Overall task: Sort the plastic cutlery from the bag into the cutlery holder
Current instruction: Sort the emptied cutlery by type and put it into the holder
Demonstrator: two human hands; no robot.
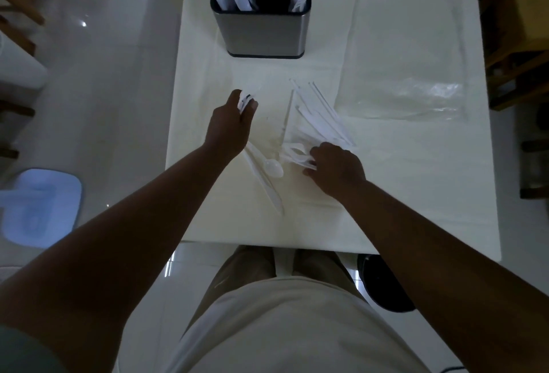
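Observation:
A steel cutlery holder [261, 32] stands at the far middle of the white table [416, 188], with white spoons and knives in its left side and forks in its right. The clear plastic bag [407, 55] lies flat to its right. My left hand [230, 123] is shut on a few white plastic pieces held above the table. My right hand [335, 167] grips white cutlery at the near end of a loose pile [320, 117]. A single spoon [273, 167] and a knife [264, 185] lie between my hands.
Wooden chairs [17, 1] stand at the far left, and more wooden furniture [517, 46] lines the right side. A light blue stool [41, 206] sits on the glossy floor to the left. A dark round object [383, 283] lies under the table's near edge.

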